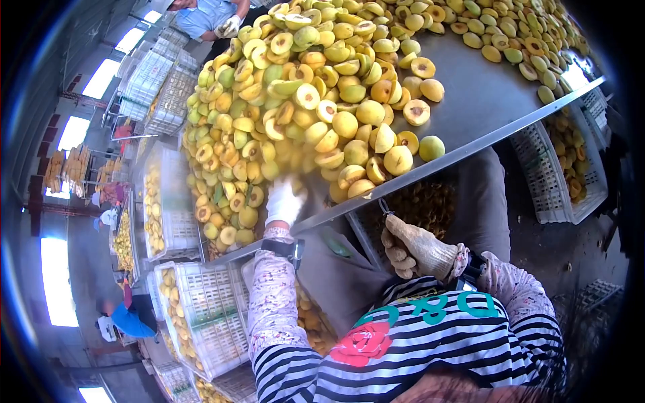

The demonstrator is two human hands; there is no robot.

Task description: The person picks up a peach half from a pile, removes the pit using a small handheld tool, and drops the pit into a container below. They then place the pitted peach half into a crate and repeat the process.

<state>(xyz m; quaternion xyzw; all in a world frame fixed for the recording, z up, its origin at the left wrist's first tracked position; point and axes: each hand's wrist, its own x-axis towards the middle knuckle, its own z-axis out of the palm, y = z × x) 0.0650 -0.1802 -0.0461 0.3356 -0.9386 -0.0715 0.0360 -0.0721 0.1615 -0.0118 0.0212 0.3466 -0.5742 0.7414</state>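
My left hand [285, 200], in a white glove, reaches over the metal table's edge into a heap of yellow halved peaches [309, 95]. Its fingers are smeared by motion against the fruit. Many halves lie cut side up, some still with a brown pit. In a beige knitted glove, my right hand [422, 250] is closed around a small tool with a wire loop [383, 205] poking out past the fingers. It stays just below the table's rim [430, 165], over a container of brown pits or scraps [420, 209].
White plastic crates of peaches [211, 319] stand to the left of the table, and another crate [554, 168] is at the right. A second peach heap [510, 30] covers the table's far right. A co-worker [208, 20] with gloved hands is at the far side; other people are at left.
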